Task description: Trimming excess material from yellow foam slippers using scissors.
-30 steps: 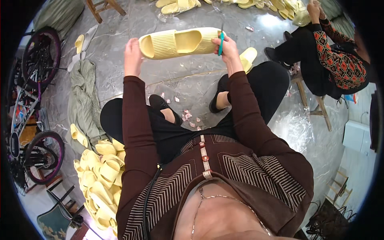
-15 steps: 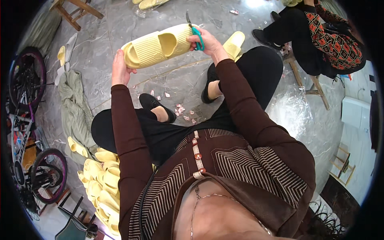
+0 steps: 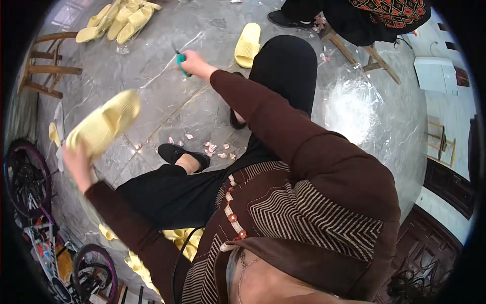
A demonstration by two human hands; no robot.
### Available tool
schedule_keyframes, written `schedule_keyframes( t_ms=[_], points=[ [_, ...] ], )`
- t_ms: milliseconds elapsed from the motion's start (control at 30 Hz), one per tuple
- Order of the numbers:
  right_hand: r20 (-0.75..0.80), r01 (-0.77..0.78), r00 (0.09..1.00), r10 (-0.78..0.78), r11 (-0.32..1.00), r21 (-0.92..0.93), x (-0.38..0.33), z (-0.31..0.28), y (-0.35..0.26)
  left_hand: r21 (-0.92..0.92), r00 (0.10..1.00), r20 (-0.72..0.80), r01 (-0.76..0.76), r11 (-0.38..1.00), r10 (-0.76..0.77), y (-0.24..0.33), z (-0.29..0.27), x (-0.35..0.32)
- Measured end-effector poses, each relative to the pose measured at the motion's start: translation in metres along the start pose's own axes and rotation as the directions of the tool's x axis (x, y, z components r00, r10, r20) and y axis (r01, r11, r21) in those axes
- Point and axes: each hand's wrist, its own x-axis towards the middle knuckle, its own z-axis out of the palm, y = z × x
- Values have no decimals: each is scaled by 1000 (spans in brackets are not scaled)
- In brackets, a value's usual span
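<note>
My left hand (image 3: pixel 76 162) grips a pale yellow foam slipper (image 3: pixel 104 124) by its heel end, held out to my left over the grey floor; the slipper is blurred. My right hand (image 3: pixel 195 63) is stretched forward and is closed on a small teal-handled cutting tool (image 3: pixel 180 63). A second yellow slipper (image 3: pixel 248 44) lies on the floor just right of that hand, beside my black-trousered knee. Pink scraps (image 3: pixel 210 148) lie on the floor between my feet.
A heap of yellow slippers (image 3: pixel 119 17) lies far ahead, another pile (image 3: pixel 177 238) beside my left hip. A wooden stool (image 3: pixel 48 66) stands at left, bicycles (image 3: pixel 30 177) at the lower left. Another seated person (image 3: pixel 354 15) on a stool is at the upper right.
My left hand has swung the slipper away from the tool, out and down to my left. My right hand with the tool has separated from it and stays forward.
</note>
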Motion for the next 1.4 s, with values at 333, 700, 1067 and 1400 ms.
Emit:
schedule_keyframes(
  t_ms=[333,700,1067,1400],
  points=[
    [-606,-476,794,52,674,-566,67,-142,109,499,970,8,205,842,-241,-107,-214,-156],
    [-358,-310,932,48,617,-723,86,-96,106,413,932,-284,331,849,-225,-99,-200,-222],
    [266,234,961,-80,746,-623,56,46,-45,347,762,-646,341,874,-41,-49,-199,-296],
    [412,-403,887,207,782,475,-11,68,-101,101,799,-592,-60,993,109,26,-51,-239]
  ],
)
